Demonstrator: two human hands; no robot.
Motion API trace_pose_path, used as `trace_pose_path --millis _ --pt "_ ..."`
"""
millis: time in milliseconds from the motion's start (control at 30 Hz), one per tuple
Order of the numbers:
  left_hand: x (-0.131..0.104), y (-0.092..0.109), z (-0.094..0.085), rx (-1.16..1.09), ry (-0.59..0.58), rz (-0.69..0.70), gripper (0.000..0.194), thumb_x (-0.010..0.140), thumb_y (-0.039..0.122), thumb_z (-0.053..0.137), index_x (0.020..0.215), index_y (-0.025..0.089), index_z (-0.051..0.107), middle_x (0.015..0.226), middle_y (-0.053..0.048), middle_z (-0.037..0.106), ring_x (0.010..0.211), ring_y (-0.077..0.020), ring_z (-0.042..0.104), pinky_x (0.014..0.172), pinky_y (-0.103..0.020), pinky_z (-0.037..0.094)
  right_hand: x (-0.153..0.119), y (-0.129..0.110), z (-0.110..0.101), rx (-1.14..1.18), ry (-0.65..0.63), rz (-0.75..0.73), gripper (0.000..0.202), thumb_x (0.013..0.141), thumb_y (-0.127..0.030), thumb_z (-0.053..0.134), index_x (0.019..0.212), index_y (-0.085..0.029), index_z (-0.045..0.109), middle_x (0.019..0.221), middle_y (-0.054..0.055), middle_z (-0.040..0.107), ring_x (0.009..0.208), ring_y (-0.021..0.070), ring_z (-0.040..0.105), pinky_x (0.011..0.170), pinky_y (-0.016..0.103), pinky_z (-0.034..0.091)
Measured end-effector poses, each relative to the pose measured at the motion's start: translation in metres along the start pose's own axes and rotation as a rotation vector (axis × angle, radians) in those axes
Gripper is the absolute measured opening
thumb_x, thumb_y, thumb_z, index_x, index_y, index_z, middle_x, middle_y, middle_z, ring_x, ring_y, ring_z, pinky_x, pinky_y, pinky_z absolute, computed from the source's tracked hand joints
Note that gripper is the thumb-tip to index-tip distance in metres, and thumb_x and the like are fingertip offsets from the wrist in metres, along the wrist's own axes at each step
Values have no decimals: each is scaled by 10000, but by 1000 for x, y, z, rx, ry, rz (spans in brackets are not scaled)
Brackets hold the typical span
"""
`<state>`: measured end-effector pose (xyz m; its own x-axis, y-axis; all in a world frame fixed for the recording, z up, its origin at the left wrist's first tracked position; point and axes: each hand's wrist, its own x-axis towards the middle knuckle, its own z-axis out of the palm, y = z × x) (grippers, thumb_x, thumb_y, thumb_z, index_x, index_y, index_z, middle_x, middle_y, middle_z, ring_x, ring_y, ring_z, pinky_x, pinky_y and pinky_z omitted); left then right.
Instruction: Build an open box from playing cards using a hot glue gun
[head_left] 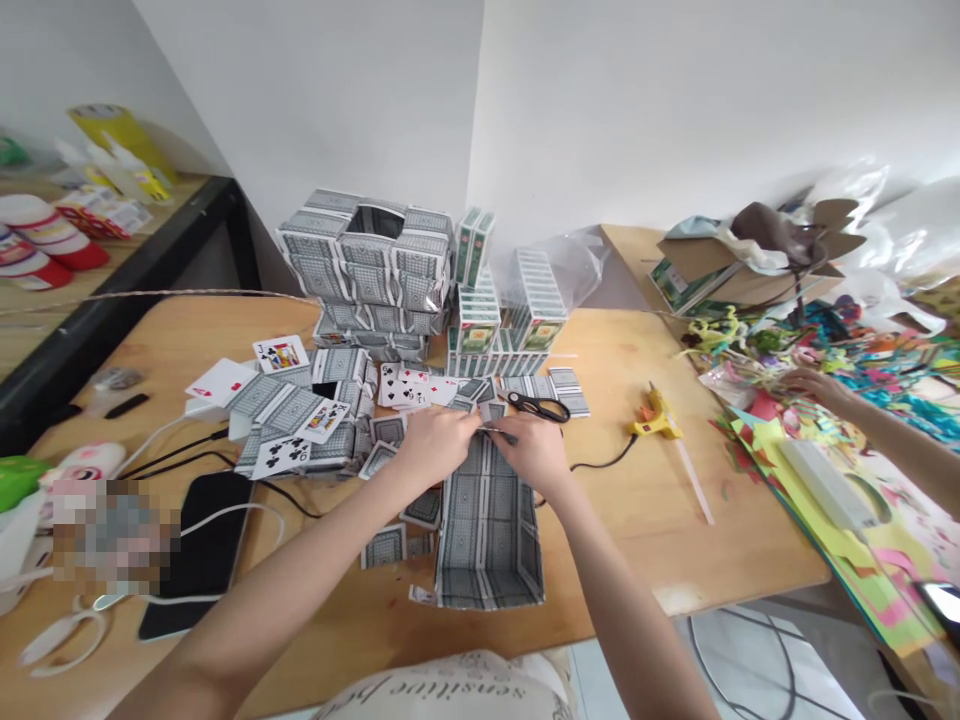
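Note:
An open box made of grey-backed playing cards (489,530) lies on the wooden table in front of the person. At its far end, my left hand (442,443) and my right hand (531,450) come close together, fingers closed around the edge there. What the fingers pinch is small and partly hidden. Black-handled scissors (538,406) lie just beyond my right hand. Loose cards (424,388) are spread past my left hand, some face up. A yellow glue gun (657,412) with a clear stick rests to the right.
A tall card-covered structure (367,265) and stacked card packs (536,300) stand at the back. Left are more cards, cables and a black phone (214,530). Another person's hand (814,385) touches colourful paper scraps at right, near a cardboard box (720,280).

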<state>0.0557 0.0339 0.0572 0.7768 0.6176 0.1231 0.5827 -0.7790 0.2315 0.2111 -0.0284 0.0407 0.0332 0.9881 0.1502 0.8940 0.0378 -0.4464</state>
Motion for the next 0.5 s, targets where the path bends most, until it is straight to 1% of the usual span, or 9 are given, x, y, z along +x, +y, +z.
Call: trace_pose_path --millis 67,133,200,267,333,367,400,433,500 --pt "-7 0 -14 -81 208 19 179 804 155 461 877 202 616 852 -46 671 853 -193 602 791 -327 441 -6 -8 -12 -27 137 -89 180 797 -193 513 844 -234 682 893 47 694 826 187 612 739 287 443" --pt "-16 2 -30 -131 416 -49 223 775 172 526 994 198 562 1010 -67 633 994 -209 546 873 -352 405 -13 -18 -27 -57 275 -167 217 810 -166 485 888 -238 674 930 35 691 862 183 609 768 297 454" --pt "-29 8 -44 -194 633 -206 228 714 235 620 921 187 537 960 -77 610 956 -222 535 836 -364 415 -19 -28 -40 -84 381 -224 244 810 -143 475 935 -239 661 945 32 687 883 186 606 783 316 465" --pt "-44 19 -54 -293 806 -320 205 663 264 675 728 191 495 795 -46 580 811 -198 541 749 -336 428 -25 -38 -48 -99 461 -250 268 803 -127 478 977 -241 647 961 42 679 903 197 601 789 341 476" --pt "-57 32 -57 -519 786 -292 248 694 227 641 578 195 423 602 8 513 635 -142 514 634 -270 419 -29 -47 -50 -88 524 -245 294 799 -116 476 1011 -248 631 980 58 666 933 213 593 799 374 484" --pt "-62 38 -56 -672 676 -256 240 729 221 597 558 192 431 561 17 500 582 -125 500 593 -252 409 -31 -52 -48 -70 546 -237 308 800 -112 471 1028 -253 622 988 66 658 955 222 585 812 394 485" --pt "-65 43 -55 -829 502 -244 204 762 231 551 577 189 476 558 14 513 569 -122 501 576 -245 405 -33 -56 -45 -45 558 -229 321 801 -109 465 1046 -256 611 996 74 650 978 231 575 832 418 480" --pt "-66 47 -51 -983 367 -285 169 779 253 525 623 187 517 604 3 552 599 -129 523 588 -246 416 -35 -61 -41 -17 562 -224 332 803 -107 460 1062 -258 600 1004 80 642 997 238 564 856 443 470" --pt "-62 51 -43 -1258 298 -458 116 762 293 538 722 184 550 732 -11 609 697 -150 558 660 -263 441 -39 -70 -35 47 543 -221 347 802 -98 456 1083 -254 585 1025 91 629 1027 245 545 896 476 446"
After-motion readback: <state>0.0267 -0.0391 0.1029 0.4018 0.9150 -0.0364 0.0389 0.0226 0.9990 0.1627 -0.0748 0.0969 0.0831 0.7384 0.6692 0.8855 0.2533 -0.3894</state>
